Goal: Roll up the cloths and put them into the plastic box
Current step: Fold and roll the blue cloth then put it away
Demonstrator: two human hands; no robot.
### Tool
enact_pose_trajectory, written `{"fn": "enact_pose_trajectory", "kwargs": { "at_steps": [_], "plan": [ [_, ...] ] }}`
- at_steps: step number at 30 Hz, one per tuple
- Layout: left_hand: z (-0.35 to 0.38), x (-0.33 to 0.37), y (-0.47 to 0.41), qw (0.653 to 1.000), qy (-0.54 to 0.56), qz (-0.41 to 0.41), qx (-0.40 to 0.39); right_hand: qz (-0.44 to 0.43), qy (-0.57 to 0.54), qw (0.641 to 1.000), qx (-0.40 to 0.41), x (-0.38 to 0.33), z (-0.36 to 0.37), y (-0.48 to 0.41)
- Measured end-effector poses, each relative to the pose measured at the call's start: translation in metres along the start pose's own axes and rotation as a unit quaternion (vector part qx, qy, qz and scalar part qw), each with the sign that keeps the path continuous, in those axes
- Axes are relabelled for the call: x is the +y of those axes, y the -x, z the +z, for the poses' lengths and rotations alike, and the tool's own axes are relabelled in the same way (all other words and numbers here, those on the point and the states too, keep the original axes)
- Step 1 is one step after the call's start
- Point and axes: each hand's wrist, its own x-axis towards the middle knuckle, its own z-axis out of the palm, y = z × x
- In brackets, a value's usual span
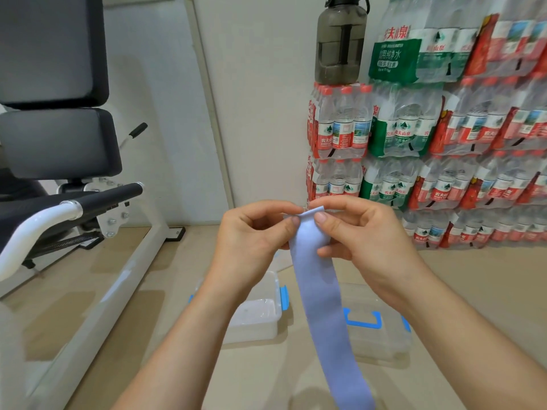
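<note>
1. The cloth [318,279] is a long, narrow, pale-blue strip held in the air above the plastic box [257,312]. Its tail hangs straight down, passes just right of the box and leaves the bottom of the view.
2. The left hand [251,232], above the box, pinches the strip's top edge between thumb and forefinger, with the other fingers curled in.
3. The right hand [358,232], above and right of the box, pinches the same edge from the other side. The 2 pinches sit close together, and the edge is turned over slightly between them.
4. Rolling looks barely begun, as no roll has built up.
5. The plumb, limp hang suggests a light, soft fabric with no stiffness. It will likely twist or skew, and a loose roll would probably spring open if let go.
6. The best hold is probably at the 2 top corners, rolling with the fingertips while the hanging tail gives tension. The finished roll should then be gripped around its middle, trapping the free end.
7. The box is clear with blue clips and stands open. Just right of it lies a clear lid [381,335] with a blue handle.
8. Packs of bottled water [444,137] are stacked beyond the box.
</note>
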Motion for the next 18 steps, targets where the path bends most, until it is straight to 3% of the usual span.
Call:
{"fn": "enact_pose_trajectory", "kwargs": {
  "at_steps": [7,18],
  "plan": [
    [0.011,0.002,0.002,1.000,0.015,0.005,0.026,0.012,-0.035,0.999,0.013,-0.005,-0.001,0.000],
    [0.009,0.005,0.002,0.990,0.109,-0.069,-0.054,0.080,-0.057,0.994,-0.042,-0.014,-0.009,0.001]
  ]
}}
